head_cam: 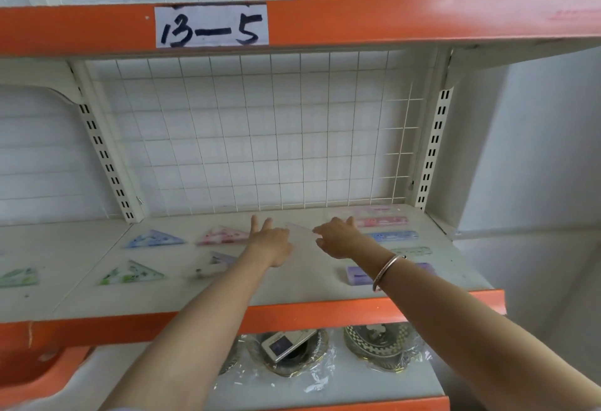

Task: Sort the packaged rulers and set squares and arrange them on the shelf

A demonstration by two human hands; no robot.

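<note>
clear set square on shelf is flanked by straight-fingered left hand and right hand, grip indiscernible.

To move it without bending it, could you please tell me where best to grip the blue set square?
Take the blue set square by its long front edge, coming from the front of the shelf. It lies flat with that edge towards you and its apex to the back, so probably lift the edge first, then pinch it.
</note>
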